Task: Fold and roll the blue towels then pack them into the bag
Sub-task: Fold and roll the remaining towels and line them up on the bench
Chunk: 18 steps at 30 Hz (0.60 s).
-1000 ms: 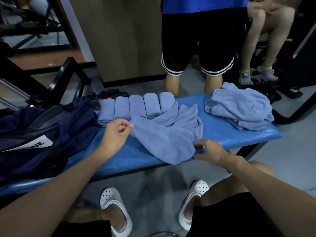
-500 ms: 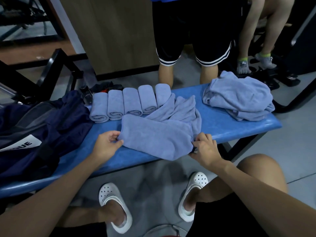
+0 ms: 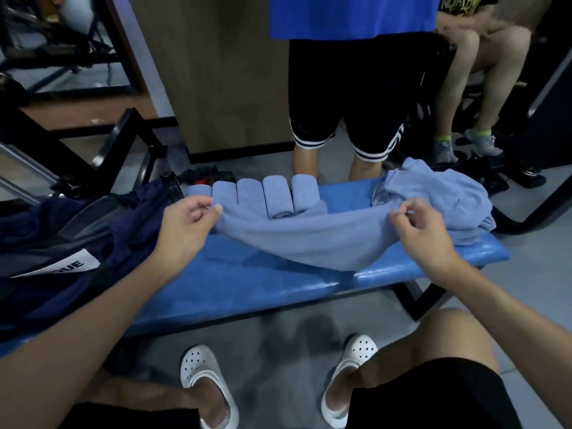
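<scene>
**While a towel hangs between two hands, the finished rolls lie in its path**

As the head view looks down on a blue bench (image 3: 247,283) crossing the middle of the frame, the left hand (image 3: 185,224) and the right hand (image 3: 424,230) each pinch an upper corner of a blue towel (image 3: 309,239) between thumb and fingers. The cloth is spread wide at centre frame and sags in the middle, where its lower edge seems to rest on the padding.

Just above it is a row of rolled towels (image 3: 250,193), set side by side. The top edge of the held cloth overlaps the near ends of the right-most rolls. A heap of unfolded towels (image 3: 439,193) lies right of centre, just above the right hand. The dark bag (image 3: 62,243) slumps at the left edge, and no towel shows inside it. A bystander's legs (image 3: 340,119) stand beyond the bench at top centre.

The main risk is probably to the finished rolls. If the draped edge is dragged across them, it could catch an end and loosen or topple a roll. A two-point pinch leaves the slack middle free, so it may fold crooked or slide off the lower lip of the bench to the floor. The right hand is also near enough to the heap to snag it.
</scene>
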{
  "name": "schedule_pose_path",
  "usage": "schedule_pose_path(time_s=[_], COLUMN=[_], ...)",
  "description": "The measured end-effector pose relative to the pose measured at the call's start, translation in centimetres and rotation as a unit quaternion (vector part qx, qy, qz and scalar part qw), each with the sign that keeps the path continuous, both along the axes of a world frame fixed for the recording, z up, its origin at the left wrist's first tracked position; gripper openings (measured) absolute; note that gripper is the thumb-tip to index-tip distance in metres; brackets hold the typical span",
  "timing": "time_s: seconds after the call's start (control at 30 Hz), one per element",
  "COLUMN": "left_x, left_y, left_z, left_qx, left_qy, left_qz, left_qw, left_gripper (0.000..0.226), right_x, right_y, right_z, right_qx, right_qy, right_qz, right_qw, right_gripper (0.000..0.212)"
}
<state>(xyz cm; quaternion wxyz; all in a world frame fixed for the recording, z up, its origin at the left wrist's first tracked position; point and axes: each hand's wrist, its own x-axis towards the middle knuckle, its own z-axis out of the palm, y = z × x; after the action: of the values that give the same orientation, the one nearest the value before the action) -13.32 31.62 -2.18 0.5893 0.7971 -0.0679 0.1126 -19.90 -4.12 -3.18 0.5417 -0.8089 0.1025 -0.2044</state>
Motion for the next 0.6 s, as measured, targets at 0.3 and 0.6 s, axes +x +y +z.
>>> schedule_pose_path(time_s=[0.3,0.6], left_x=[2.8,7.5], left_y=[1.4,2.5], left_z=[8.3,4.7], left_qx=[-0.035,-0.022], left_qy=[-0.091,0.067], left_qz=[0.108,0.137], left_qw=[0.989,0.988], left_gripper=[0.014,0.03], right_x=[3.3,9.9], right_y=[2.6,5.6], right_z=[7.1,2.5], right_qx=[-0.029,-0.006], right_qy=[-0.022,0.049], right_qz=[0.024,-0.036], right_qw=[0.999,0.998], right_gripper=[0.021,0.027])
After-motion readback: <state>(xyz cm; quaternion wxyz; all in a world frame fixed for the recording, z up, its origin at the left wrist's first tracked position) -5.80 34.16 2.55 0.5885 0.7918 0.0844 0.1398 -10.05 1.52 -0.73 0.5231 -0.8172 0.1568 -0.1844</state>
